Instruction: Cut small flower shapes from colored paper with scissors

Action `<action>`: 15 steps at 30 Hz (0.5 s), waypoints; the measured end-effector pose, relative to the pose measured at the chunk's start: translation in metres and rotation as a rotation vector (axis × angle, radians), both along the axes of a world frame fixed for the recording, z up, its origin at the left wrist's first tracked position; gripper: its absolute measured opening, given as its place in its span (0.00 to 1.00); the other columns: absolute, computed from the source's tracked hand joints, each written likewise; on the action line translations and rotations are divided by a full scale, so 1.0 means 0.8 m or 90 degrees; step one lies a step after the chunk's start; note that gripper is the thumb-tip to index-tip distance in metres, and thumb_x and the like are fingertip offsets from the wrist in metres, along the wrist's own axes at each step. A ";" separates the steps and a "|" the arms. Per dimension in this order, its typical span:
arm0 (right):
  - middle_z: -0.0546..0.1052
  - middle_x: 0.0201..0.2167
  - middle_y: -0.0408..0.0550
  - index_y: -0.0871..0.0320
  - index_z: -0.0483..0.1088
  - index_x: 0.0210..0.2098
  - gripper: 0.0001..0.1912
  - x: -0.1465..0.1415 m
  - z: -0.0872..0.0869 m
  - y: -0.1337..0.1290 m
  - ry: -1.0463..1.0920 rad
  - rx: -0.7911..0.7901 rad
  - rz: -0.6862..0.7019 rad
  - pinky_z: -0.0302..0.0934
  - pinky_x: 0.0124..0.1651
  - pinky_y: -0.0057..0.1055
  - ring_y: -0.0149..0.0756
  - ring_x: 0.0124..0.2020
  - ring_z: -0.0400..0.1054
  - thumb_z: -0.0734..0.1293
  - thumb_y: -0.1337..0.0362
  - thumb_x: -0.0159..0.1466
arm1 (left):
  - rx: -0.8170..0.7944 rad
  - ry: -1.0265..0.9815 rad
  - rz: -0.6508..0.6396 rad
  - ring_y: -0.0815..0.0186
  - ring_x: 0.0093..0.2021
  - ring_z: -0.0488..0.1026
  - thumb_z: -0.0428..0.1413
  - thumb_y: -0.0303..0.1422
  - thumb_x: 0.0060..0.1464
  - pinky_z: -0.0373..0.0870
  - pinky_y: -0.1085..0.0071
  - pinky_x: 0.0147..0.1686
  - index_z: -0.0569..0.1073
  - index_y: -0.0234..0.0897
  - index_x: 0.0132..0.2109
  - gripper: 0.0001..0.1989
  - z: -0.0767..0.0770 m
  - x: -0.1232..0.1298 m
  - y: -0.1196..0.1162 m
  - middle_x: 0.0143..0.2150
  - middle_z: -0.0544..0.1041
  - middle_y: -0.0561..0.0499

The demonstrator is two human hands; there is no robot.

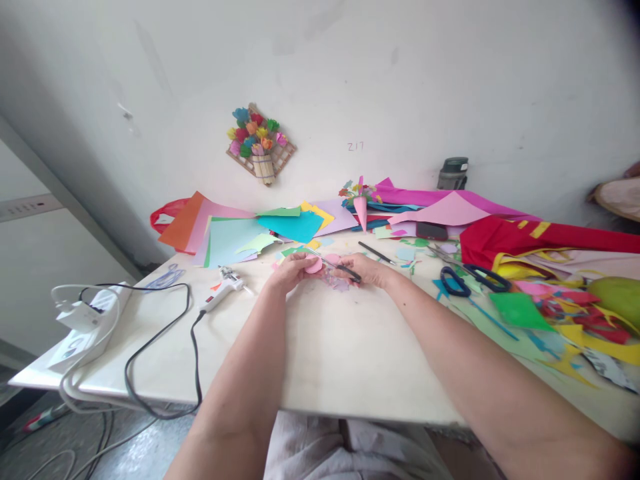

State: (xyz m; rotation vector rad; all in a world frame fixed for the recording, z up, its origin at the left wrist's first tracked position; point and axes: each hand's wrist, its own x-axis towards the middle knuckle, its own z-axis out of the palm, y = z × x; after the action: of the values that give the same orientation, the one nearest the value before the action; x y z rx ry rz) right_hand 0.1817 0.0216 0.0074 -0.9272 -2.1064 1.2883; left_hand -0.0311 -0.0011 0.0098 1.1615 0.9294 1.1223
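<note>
My left hand (296, 271) pinches a small pink paper piece (314, 265) with a rounded edge, above the middle of the table. Just to the right, my right hand (367, 271) is closed around the dark handles of small scissors (347, 272). Their thin blades point left and reach the pink paper's upper edge. Small paper scraps (337, 283) lie between and below the hands. Another pink piece (332, 258) rests behind the scissors. A black pen-like stick (376, 253) lies behind my right hand.
A glue gun (221, 295) with its cable and a power strip (95, 327) are on the left. Coloured sheets (235, 237) lie at the back. Large blue-handled scissors (470, 277), scraps and red material (550, 237) cover the right. A pink paper cone (361, 212) holds small flowers.
</note>
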 end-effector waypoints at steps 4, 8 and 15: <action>0.64 0.12 0.38 0.60 0.65 0.22 0.21 0.000 0.000 -0.001 0.011 -0.005 0.004 0.48 0.15 0.23 0.24 0.12 0.55 0.72 0.49 0.52 | 0.004 0.000 -0.005 0.63 0.31 0.76 0.67 0.32 0.43 0.75 0.66 0.39 0.76 0.29 0.30 0.10 0.001 0.001 0.000 0.30 0.78 0.44; 0.65 0.12 0.38 0.60 0.64 0.22 0.21 0.000 -0.002 0.000 0.008 -0.011 0.004 0.49 0.15 0.24 0.24 0.12 0.55 0.72 0.49 0.53 | 0.004 -0.003 0.001 0.63 0.31 0.76 0.67 0.31 0.43 0.75 0.65 0.39 0.77 0.28 0.30 0.10 0.001 0.000 0.000 0.31 0.79 0.43; 0.66 0.13 0.40 0.59 0.66 0.24 0.19 0.000 -0.009 0.007 0.001 -0.007 0.026 0.50 0.15 0.24 0.25 0.12 0.57 0.71 0.50 0.55 | -0.004 -0.018 0.007 0.63 0.31 0.77 0.66 0.29 0.43 0.75 0.66 0.39 0.77 0.28 0.29 0.08 0.001 0.003 -0.001 0.30 0.79 0.43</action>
State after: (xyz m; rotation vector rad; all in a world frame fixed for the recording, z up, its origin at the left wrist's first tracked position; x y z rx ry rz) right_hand 0.1813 0.0272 -0.0001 -0.8927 -2.1294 1.3217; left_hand -0.0291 -0.0017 0.0106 1.1342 0.9168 1.1416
